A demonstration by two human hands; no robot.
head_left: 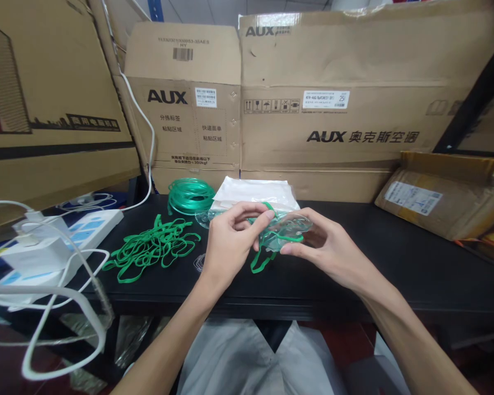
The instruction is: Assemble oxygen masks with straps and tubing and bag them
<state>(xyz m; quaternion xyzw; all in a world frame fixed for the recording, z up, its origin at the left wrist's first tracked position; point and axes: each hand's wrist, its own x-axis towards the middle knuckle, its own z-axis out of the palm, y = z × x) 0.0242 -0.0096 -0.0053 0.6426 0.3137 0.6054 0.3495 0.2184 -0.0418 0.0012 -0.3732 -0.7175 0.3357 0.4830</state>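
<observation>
Above the table's front half, my right hand (321, 241) grips a clear, green-tinted face mask (290, 226) by its right side. My left hand (241, 229) pinches a green elastic strap (267, 207) at the mask's left side. One end of this strap hangs in a loop below the mask, and another stretch crosses its front. Whether the strap is threaded through the mask is hidden by my fingers. Left of my hands lies a tangled pile of green elastic straps (152, 247). Behind it sits a coil of green clear tubing (190, 196).
A white plastic-wrapped packet (253, 192) lies behind my hands, with clear plastic pieces (203, 218) beside it. Thin wire loops (198, 263) rest near my left wrist. White power strips (86, 233) with cables stand at left. Cardboard boxes (313, 126) wall the back; a taped carton (444, 192) sits right.
</observation>
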